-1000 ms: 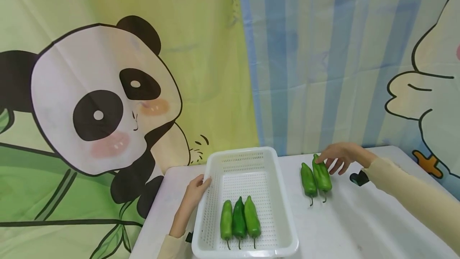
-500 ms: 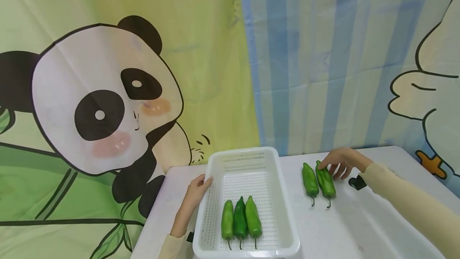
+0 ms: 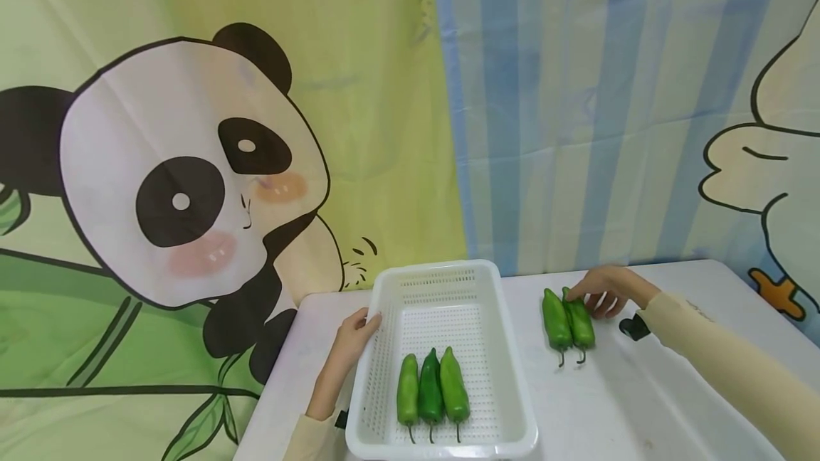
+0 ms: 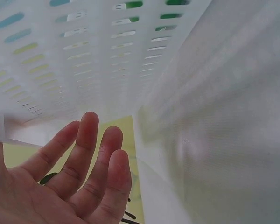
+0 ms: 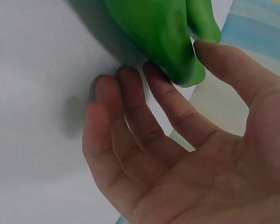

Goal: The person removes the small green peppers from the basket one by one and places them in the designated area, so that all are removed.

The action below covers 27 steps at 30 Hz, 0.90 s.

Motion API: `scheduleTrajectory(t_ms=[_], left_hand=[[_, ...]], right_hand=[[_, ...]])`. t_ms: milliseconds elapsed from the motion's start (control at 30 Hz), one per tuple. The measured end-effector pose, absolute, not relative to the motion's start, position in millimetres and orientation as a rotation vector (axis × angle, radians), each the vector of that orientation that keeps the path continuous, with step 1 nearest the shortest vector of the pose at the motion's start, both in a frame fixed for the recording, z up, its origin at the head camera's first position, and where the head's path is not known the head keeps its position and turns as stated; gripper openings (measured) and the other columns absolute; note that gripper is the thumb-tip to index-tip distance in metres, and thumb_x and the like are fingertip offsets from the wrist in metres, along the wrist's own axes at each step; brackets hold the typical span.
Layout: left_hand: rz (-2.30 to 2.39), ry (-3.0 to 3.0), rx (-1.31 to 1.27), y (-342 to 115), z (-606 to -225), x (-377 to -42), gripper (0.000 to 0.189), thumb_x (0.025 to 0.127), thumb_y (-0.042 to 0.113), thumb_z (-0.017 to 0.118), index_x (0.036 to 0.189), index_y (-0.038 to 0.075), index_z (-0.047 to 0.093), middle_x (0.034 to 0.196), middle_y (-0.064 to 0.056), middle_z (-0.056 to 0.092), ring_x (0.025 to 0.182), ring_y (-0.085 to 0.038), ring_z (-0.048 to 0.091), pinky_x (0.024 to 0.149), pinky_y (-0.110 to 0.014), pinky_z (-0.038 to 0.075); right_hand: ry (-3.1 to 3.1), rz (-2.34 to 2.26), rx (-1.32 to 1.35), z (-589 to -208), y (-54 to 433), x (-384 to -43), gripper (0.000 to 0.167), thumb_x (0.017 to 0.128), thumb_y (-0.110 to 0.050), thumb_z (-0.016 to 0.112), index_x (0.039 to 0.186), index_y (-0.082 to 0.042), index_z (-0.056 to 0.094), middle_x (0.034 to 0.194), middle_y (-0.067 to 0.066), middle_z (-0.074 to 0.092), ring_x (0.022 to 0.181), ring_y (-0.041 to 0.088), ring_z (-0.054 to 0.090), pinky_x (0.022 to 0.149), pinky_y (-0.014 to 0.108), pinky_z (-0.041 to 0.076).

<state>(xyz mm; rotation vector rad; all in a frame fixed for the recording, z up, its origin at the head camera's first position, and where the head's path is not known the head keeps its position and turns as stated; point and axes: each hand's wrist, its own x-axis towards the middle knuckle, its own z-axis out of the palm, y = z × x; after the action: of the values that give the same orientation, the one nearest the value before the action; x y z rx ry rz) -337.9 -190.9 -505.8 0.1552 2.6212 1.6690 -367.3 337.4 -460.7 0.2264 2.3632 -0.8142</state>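
In the head view my left hand [image 3: 354, 336] holds the left rim of a white plastic basket [image 3: 517, 375], thumb over the edge. The left wrist view shows that hand's fingers [image 4: 86, 135] outside the slotted wall. Three green peppers lie side by side in the basket, stems toward me; the middle pepper [image 3: 430, 386] is darker. Right of the basket, two more green peppers lie on the table. My right hand [image 3: 605, 290] pinches the tip of the right-hand pepper [image 3: 581, 326] between thumb and index finger [image 5: 163, 86]. The left-hand pepper [image 3: 557, 319] lies against it.
A white cloth covers the table [image 3: 615, 404], whose far edge meets a hanging curtain [image 3: 397, 126] with a panda and blue stripes. A dark wrist strap piece [image 3: 634, 328] shows below my right wrist.
The right-hand pepper first came slightly toward me, then swung left at its stem end against its neighbour, my right hand moving with it. My left hand stays on the basket rim.
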Motion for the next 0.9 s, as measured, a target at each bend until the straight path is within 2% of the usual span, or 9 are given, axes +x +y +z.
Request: scheduleTrajectory(t_ms=[567, 900], left_hand=[[1.680, 2.618, 0.155, -192, -508, -339, 0.042, 0.101, 0.039, 0.059, 0.132, 0.011, 0.063, 0.100, -0.018, 0.072, 0.071, -0.020, 0.071, 0.059, -0.034, 0.061], [1.695, 2.607, 0.159, -190, -507, -337, 0.042, 0.101, 0.039, 0.059, 0.134, 0.012, 0.063, 0.103, -0.019, 0.072, 0.072, -0.020, 0.071, 0.060, -0.035, 0.062]], right_hand=[[2.397, -0.748, 0.164, -459, 341, -370, 0.050, 0.095, -0.049, 0.060, 0.106, 0.000, 0.067, 0.101, 0.016, 0.070, 0.093, 0.031, 0.068, 0.082, 0.044, 0.059], [2.417, -0.713, 0.117, -431, 341, -369, 0.067, 0.096, -0.049, 0.061, 0.131, 0.009, 0.056, 0.120, 0.025, 0.065, 0.105, 0.038, 0.066, 0.088, 0.048, 0.058]])
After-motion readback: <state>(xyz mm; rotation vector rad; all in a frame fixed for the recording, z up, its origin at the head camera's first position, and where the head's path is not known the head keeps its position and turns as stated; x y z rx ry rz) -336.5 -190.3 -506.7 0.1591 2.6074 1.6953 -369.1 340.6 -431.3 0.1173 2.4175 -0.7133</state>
